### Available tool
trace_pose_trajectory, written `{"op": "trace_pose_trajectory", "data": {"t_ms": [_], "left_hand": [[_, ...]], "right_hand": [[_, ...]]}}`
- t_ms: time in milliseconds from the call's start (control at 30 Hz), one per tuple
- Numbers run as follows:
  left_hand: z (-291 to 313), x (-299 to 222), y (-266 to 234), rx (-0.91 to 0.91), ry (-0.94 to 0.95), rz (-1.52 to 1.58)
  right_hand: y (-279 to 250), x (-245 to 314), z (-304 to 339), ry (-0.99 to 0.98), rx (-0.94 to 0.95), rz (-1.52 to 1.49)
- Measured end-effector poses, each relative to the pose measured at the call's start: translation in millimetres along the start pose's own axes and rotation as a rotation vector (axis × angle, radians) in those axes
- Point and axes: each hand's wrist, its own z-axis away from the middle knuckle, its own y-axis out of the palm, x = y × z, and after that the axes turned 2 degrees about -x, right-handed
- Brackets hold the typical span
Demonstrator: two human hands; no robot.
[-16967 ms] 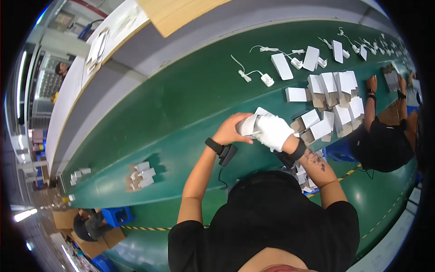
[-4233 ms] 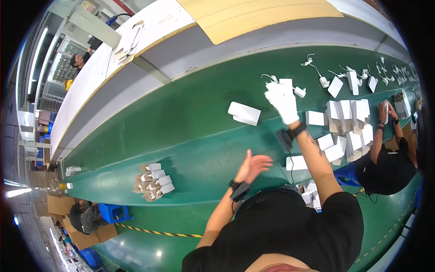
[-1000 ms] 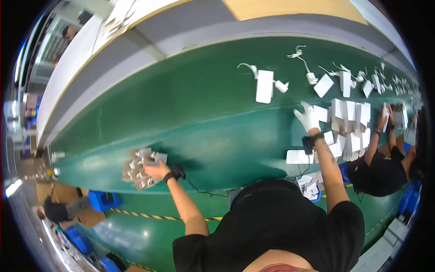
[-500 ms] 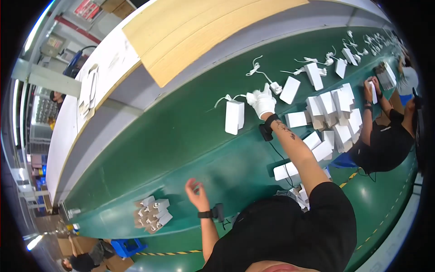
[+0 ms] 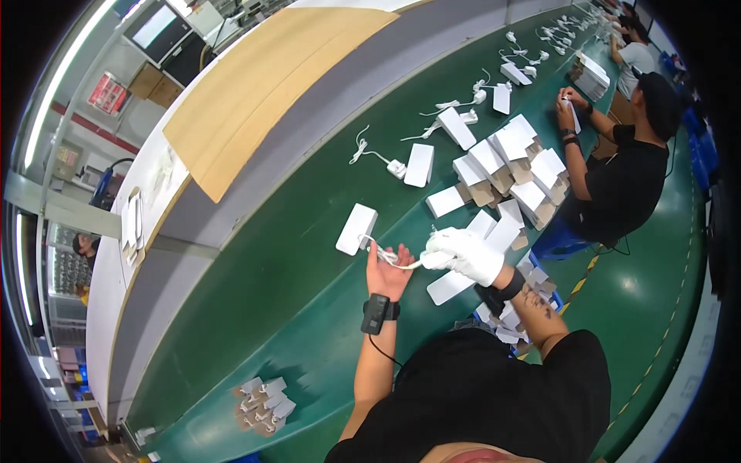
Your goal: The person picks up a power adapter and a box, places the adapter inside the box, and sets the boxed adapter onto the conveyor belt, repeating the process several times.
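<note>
My right hand (image 5: pixel 469 256), in a white glove, is closed round a white charger, mostly hidden by the glove; small prongs seem to poke out at the top. From it a white cable (image 5: pixel 401 266) runs left to my bare left hand (image 5: pixel 388 276). The left palm faces up with fingers apart, and looped cable lies between thumb and fingers. Just beyond the left hand, a closed white box (image 5: pixel 357 229) lies on the green work surface. Farther off, another white box (image 5: pixel 418 165) lies beside a charger (image 5: pixel 396 168) with its cable.
A pile of white boxes (image 5: pixel 502 158), several with open brown flaps, stands right of my hands. Several filled boxes (image 5: pixel 265 405) stand at lower left. More chargers and cables run along the far right, where a co-worker (image 5: pixel 617 162) sits. A raised shelf (image 5: pixel 255 224) borders the far side.
My right hand has come back toward me with the charger and cable from the far side. My left hand has moved up and right to meet the cable. The view has turned.
</note>
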Motion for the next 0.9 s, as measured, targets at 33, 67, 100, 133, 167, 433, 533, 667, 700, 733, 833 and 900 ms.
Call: {"op": "trace_pose_trajectory", "data": {"t_ms": [33,67,100,133,167,433,533,667,700,733,833,900], "left_hand": [[7.1,4.7,2.0,-0.074,0.066,-0.143],[10.8,8.3,-5.2,-0.072,0.072,-0.147],[12.1,12.7,-17.7,-0.057,0.143,-0.156],[13.7,15.9,-29.6,-0.045,0.215,-0.164],[12.9,17.9,-41.0,-0.037,0.289,-0.17],[31.2,-11.1,-14.7,0.008,0.581,-0.209],[29.5,-13.5,-0.1,0.085,0.638,-0.328],[19.1,-19.2,2.1,0.046,0.584,-0.596],[13.0,-27.9,-4.9,0.04,0.587,-0.594],[0.1,-43.0,-18.8,0.086,0.54,-0.798],[-33.2,-77.3,-39.6,0.191,0.42,-1.202],[-50.8,-130.7,-37.1,0.174,0.396,-1.393]], "right_hand": [[3.3,-4.8,6.8,0.02,-0.071,-0.24],[7.6,3.6,7.3,0.013,-0.073,-0.242],[17.7,13.8,4.3,0.118,-0.18,-0.68],[28.5,25.7,-0.8,0.228,-0.28,-1.121],[34.9,31.9,-3.9,0.347,-0.372,-1.564],[73.7,21.9,-11.9,0.623,-0.025,-1.184],[111.4,17.3,-15.0,0.234,-0.054,-0.656],[128.4,-8.9,-31.7,0.166,0.059,-0.4],[129.0,-11.8,-35.3,0.233,0.133,-0.407],[127.7,-14.7,-37.9,0.233,0.136,-0.408],[110.9,-23.3,-41.1,0.631,-0.075,-0.96],[90.0,-37.3,-39.7,0.625,-0.101,-0.96]]}}
